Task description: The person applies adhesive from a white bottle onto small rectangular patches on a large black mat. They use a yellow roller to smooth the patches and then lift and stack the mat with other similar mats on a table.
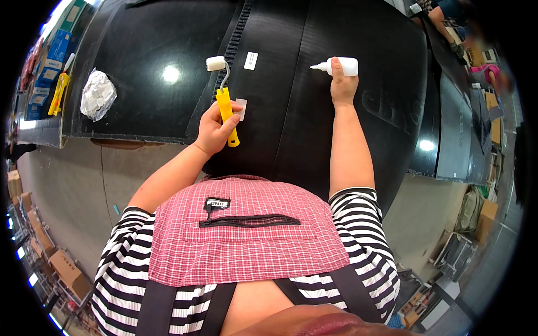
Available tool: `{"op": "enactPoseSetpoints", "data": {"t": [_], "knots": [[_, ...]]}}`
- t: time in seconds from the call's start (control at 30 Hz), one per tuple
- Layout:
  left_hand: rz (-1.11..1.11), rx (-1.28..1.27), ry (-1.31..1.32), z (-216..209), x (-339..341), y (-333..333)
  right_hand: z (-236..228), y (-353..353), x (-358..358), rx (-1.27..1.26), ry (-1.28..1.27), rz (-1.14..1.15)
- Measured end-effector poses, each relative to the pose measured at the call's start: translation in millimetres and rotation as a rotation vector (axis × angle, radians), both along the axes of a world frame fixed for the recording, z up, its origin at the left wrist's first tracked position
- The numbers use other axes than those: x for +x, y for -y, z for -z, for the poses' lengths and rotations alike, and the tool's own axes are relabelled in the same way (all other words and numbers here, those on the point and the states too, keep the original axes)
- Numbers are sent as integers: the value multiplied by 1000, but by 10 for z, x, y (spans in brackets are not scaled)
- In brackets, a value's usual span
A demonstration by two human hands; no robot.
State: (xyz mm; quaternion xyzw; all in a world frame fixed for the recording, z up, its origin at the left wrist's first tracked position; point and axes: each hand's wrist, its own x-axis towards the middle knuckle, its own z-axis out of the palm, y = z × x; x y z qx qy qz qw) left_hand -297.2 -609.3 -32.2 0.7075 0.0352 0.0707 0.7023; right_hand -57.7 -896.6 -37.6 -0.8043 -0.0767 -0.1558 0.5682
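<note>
Roller [223, 103]: in front, left of centre, its yellow handle gripped by the left hand [213, 131], white head pointing away
Bottle [349, 68]: white, tipped sideways, nozzle leftward, clasped by the right hand [343, 88], thumb across it
Black sheet [280, 106]: beneath both; contact with the roller head unclear
Labels [250, 60]: two pale rectangles near the roller
Crumpled plastic [98, 96]: farther left
Blue boxes [49, 70]: far left, beside a yellow-handled tool [58, 94]

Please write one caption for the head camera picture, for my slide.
Head view: the left hand holds a yellow-handled roller, the right hand a white bottle, over black material.
</note>
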Motion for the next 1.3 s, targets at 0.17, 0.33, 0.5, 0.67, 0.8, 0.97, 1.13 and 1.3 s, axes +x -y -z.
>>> {"op": "enactPoseSetpoints", "data": {"t": [0.17, 0.33, 0.5, 0.67, 0.8, 0.97, 1.13, 1.3], "knots": [[6, -6, -2, -28, -6, 3, 0, -12, 1, -20, -9, 3], [2, 29, 16, 2, 3, -4, 25, 47, 3, -29, -27, -48], [1, -2, 4, -11, -2, -3, -81, 39, -117, 19, -59, -87], [5, 11, 15, -11, 1, -3, -67, 65, -180, 67, -80, -109], [2, 8, 14, 6, -3, -9, -66, 77, -190, 108, -91, -145], [6, -14, -7, -16, -3, 2, -87, 172, -124, 354, -108, -122], [7, -5, -1, -17, 2, -3, -96, 239, -92, 273, -78, -27], [8, 17, 2, 10, 2, -11, -4, 209, -52, 144, -80, -8]]}}
